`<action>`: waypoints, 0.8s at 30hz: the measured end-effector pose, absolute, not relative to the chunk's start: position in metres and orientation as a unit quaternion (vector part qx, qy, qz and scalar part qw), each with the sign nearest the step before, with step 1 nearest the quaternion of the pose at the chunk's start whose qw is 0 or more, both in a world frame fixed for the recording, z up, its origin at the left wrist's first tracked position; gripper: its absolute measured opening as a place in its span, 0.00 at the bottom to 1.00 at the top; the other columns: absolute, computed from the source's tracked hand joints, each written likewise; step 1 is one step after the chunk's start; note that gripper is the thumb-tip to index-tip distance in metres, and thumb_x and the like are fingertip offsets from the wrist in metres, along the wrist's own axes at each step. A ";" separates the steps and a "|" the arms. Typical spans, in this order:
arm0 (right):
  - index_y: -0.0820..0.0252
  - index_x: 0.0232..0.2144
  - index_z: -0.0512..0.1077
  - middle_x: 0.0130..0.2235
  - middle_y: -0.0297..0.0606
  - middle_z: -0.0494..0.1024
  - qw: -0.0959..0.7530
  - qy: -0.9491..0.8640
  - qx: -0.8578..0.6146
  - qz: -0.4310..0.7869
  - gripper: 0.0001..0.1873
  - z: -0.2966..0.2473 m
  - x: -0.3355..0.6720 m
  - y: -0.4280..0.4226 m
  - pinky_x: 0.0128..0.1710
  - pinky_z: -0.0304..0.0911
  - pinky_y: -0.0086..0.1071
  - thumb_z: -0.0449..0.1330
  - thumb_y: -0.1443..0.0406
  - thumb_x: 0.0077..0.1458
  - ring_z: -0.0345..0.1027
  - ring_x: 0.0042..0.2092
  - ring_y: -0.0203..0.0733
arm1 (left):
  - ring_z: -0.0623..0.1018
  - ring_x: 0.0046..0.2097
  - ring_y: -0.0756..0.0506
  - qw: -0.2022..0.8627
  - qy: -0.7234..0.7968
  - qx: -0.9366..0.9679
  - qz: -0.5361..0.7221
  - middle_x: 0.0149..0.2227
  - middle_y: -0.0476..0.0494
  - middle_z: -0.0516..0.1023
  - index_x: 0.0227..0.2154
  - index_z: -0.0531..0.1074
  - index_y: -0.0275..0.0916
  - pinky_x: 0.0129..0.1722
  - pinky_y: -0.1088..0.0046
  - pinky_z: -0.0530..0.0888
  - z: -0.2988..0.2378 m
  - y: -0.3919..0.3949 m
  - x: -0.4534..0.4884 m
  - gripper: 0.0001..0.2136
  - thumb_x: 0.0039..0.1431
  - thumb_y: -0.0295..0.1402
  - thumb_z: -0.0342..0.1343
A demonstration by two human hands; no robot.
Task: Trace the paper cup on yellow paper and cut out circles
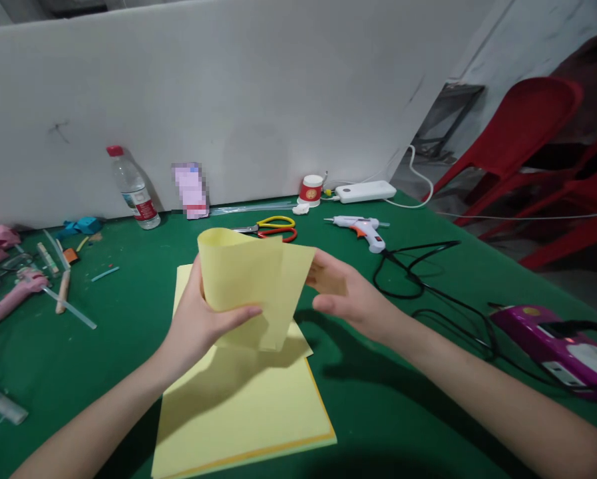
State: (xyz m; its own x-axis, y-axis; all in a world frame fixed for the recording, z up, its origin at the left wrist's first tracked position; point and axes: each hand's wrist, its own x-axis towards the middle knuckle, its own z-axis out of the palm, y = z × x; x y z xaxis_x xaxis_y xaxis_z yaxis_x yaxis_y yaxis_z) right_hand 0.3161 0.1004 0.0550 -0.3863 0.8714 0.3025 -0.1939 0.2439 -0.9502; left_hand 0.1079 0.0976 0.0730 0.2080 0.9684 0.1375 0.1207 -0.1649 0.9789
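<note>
A pale yellow sheet of paper [251, 283] is curled into a loose cone or tube above the table. My left hand [198, 326] is closed on its lower left part, thumb across the front. My right hand [351, 296] pinches the sheet's right edge. Beneath both hands lies a stack of yellow paper [248, 412] on the green table [128, 313].
Behind the paper lie yellow and red scissors [273, 227] and a white glue gun [363, 229] with a black cord [418, 279]. A water bottle [133, 189], a pink glue gun [11, 296] and glue sticks sit left. A purple device [558, 342] lies right. Red chairs [528, 140] stand beyond.
</note>
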 end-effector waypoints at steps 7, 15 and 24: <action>0.59 0.27 0.73 0.30 0.35 0.77 0.468 -0.669 -0.443 0.371 0.05 0.082 0.306 0.079 0.29 0.65 0.29 0.60 0.63 0.49 0.69 0.31 0.38 | 0.73 0.49 0.42 0.521 0.388 0.638 0.415 0.50 0.46 0.71 0.52 0.60 0.47 0.44 0.72 0.74 0.076 0.081 0.110 0.33 0.41 0.35 0.66; 0.60 0.24 0.71 0.25 0.32 0.75 0.439 -0.703 -0.455 0.326 0.04 0.087 0.309 0.074 0.25 0.62 0.25 0.58 0.70 0.49 0.67 0.27 0.34 | 0.79 0.32 0.49 0.552 0.445 0.591 0.385 0.33 0.51 0.80 0.29 0.77 0.43 0.31 0.82 0.77 0.080 0.087 0.098 0.03 0.49 0.31 0.61; 0.56 0.24 0.73 0.23 0.30 0.76 0.487 -0.716 -0.440 0.238 0.08 0.088 0.311 0.061 0.20 0.62 0.22 0.57 0.69 0.52 0.69 0.23 0.33 | 0.79 0.29 0.47 0.535 0.464 0.577 0.407 0.28 0.53 0.80 0.25 0.78 0.47 0.26 0.77 0.78 0.088 0.079 0.108 0.05 0.43 0.30 0.64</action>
